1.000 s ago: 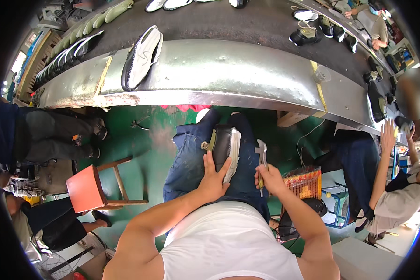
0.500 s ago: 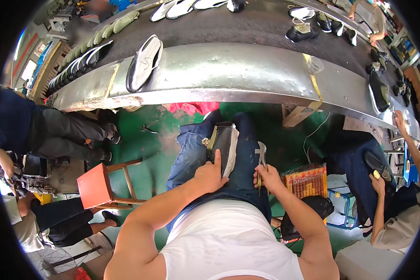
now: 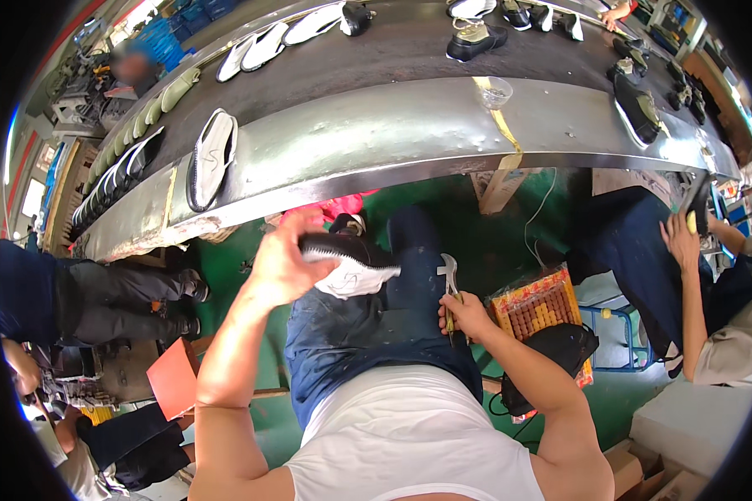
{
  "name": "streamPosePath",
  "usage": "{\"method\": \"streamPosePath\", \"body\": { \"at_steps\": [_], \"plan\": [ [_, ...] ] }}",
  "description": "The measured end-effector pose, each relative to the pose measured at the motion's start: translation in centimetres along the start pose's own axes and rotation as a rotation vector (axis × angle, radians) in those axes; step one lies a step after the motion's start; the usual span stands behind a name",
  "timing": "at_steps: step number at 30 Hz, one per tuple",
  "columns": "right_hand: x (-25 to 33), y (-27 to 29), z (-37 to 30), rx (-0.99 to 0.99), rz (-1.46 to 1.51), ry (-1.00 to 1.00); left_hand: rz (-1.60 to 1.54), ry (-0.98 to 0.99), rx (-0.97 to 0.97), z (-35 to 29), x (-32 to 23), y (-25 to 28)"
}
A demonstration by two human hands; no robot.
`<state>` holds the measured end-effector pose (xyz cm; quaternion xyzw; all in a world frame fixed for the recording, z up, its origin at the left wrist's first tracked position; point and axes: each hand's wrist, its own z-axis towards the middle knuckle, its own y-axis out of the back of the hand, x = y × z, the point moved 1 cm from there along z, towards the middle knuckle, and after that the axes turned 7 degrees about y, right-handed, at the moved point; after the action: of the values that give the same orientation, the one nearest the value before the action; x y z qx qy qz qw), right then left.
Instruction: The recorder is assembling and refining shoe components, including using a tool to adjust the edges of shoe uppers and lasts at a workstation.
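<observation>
A: What have the hands got hold of?

B: The left hand [image 3: 280,267] is clamped on a black shoe [image 3: 347,263] with a white lining. It holds it by the heel end, raised above the lap, sole up and toe pointing right.

A: And the other one?

B: The right hand [image 3: 464,316] is closed around the handle of a pair of metal pliers [image 3: 449,280], which stand upright, head towards the far side. The two hands are well apart, the shoe between them and nearer the left one.

A: Where does all this sit against the worktop?

B: Just on the near side of it. The long grey metal worktop [image 3: 376,138] curves across the far half of the scene, and shoe and pliers are below its near edge, over the person's blue-trousered legs [image 3: 368,326].

A: Anything lying on it?

B: A white sole with a black rim [image 3: 211,159] lies on the left part, with a row of more soles [image 3: 109,179] further left. Black shoes [image 3: 475,40] stand on the far dark strip.

A: And to the right?

B: A crate of small yellow and orange pieces [image 3: 536,305] on the green floor [image 3: 476,225], just beside the right hand. Further right another person's hand [image 3: 681,238] is raised towards the worktop.
</observation>
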<state>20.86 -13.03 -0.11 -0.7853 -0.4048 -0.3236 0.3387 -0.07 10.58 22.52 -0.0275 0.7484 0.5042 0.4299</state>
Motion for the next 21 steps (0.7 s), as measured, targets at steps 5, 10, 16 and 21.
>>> {"method": "streamPosePath", "body": {
  "at_steps": [5,10,16,21],
  "plan": [
    [-0.1,-0.1,0.0,-0.025,0.031,0.009,-0.768,-0.219,0.076,3.0,0.9,-0.8],
    [1.0,0.5,0.6,0.092,-0.058,-0.068,-0.48,0.29,0.409,8.8,4.3,-6.6],
    [3.5,-0.7,-1.6,0.104,0.109,-0.029,-0.655,0.233,0.202,-0.2,11.1,-17.1],
    [7.1,-3.3,-3.0,0.346,-0.687,0.058,-0.564,0.362,0.193,-3.8,11.9,-14.9]
  ]
}}
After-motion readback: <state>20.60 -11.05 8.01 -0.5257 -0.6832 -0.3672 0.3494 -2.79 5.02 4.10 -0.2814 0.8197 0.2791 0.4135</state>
